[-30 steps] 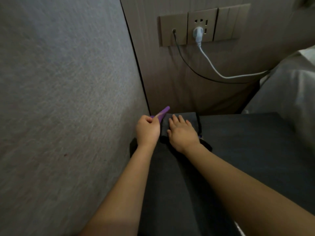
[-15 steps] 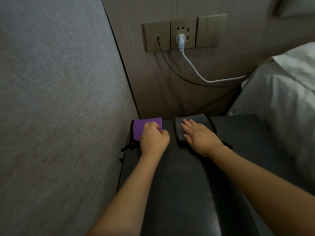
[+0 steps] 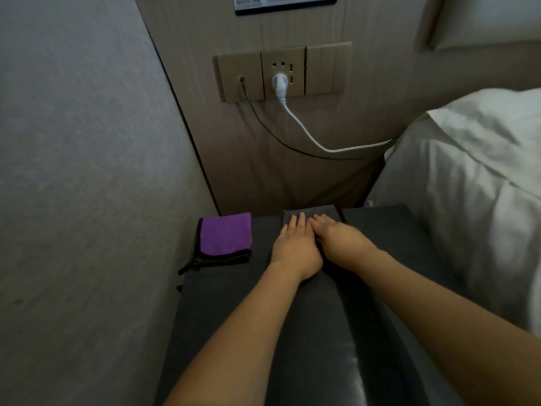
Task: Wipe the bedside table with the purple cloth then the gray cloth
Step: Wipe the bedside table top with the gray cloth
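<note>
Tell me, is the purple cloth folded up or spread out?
Folded. The purple cloth lies as a small neat square with stacked dark edges at its front, untouched on the bedside table.

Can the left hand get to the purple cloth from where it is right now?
Probably yes. The left hand lies flat on the gray cloth, and the purple cloth lies just to its left on the bedside table, uncovered, with nothing between them.

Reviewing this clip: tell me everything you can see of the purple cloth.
The purple cloth is a small, folded, fuzzy-looking square with a dark edge trim. It lies flat at the back left corner of the dark bedside table, close to the wall. Neither hand touches it: the left hand and right hand rest to its right, on the gray cloth.
</note>
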A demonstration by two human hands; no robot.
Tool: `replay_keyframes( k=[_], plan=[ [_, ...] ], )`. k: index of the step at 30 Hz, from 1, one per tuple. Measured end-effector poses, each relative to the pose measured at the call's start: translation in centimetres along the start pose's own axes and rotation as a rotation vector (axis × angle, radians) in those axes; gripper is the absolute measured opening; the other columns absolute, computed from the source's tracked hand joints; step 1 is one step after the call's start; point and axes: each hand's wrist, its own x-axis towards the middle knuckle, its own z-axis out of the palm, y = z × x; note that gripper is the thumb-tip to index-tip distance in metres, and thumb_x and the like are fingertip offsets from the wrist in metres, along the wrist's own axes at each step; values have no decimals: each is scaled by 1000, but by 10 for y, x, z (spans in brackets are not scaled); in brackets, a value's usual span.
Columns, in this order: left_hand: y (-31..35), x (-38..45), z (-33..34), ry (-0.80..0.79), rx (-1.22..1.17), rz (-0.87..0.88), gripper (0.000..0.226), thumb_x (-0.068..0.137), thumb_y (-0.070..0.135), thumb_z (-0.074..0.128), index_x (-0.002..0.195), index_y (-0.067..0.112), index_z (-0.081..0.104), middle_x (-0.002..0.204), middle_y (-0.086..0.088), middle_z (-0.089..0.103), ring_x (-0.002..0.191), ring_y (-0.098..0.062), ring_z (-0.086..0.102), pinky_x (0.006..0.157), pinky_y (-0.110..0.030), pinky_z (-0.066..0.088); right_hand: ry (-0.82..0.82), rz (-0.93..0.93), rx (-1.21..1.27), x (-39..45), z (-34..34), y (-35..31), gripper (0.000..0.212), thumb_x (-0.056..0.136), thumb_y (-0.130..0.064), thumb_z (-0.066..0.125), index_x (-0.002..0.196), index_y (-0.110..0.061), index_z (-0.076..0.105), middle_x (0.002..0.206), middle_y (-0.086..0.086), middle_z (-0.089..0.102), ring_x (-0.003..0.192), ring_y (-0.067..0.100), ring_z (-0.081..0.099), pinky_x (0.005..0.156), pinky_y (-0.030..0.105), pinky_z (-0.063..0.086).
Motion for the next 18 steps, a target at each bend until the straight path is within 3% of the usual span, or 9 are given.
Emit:
replay_keyframes(
  k=[4,11,18],
  plan=[
    [-3,0,0,-6,2,-21,69,96,26,33,152,6,-3,161,-12,-10,149,-22,-6,121,-34,0,43,-7,29,1,10,-2,57,100,-16,32,150,-8,7,160,11,5,149,22,5,120,31,6],
    [16,4,4,17,13,-2,62,100,26,27,152,5,0,161,-12,-7,149,-24,-5,121,-35,1,26,-52,38,-6,1,28,56,100,-17,34,151,-11,10,161,6,7,149,17,6,120,28,8],
    [74,27,12,-7,16,61,64,100,27,28,152,4,0,161,-14,-7,149,-24,-5,121,-35,0,32,38,18,-28,-9,86,56,99,-18,36,150,-12,15,160,5,10,148,16,10,120,26,10]
  ],
)
